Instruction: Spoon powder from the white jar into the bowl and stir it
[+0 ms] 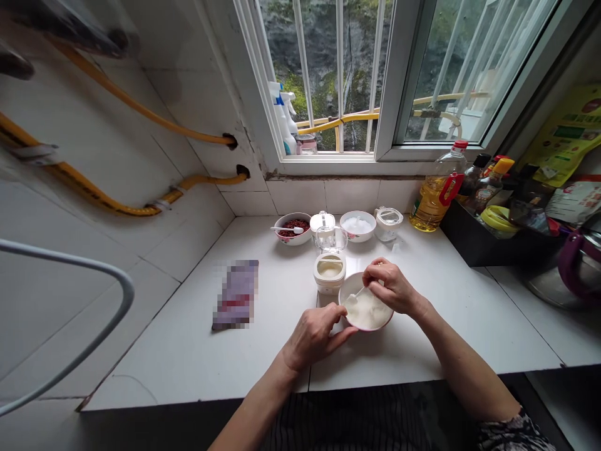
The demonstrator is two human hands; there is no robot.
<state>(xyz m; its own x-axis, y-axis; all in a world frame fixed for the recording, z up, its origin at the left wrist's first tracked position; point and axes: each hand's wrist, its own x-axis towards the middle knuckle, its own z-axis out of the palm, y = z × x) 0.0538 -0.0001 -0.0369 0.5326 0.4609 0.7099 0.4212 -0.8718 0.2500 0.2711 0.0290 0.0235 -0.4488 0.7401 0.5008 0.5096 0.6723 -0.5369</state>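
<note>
On the white counter stands a bowl (347, 289) holding a white granular powder (369, 313). My left hand (319, 335) grips the bowl's left rim between thumb and fingers. Pinched in my right hand (389, 286) is a small white spoon (354, 298), its tip down at the powder. Just behind the bowl is a white seasoning jar (329, 270) with its clear lid (331, 238) raised and pale contents inside. Farther back, a bowl of dark red flakes (293, 228) has another white spoon (288, 230) lying across it.
A bowl of white crystals (357, 225) and a lidded clear jar (388, 223) stand near the back wall. At right are an oil bottle (434, 194) and a black box (488, 241) of condiments. A blurred purple packet (237, 294) lies at left.
</note>
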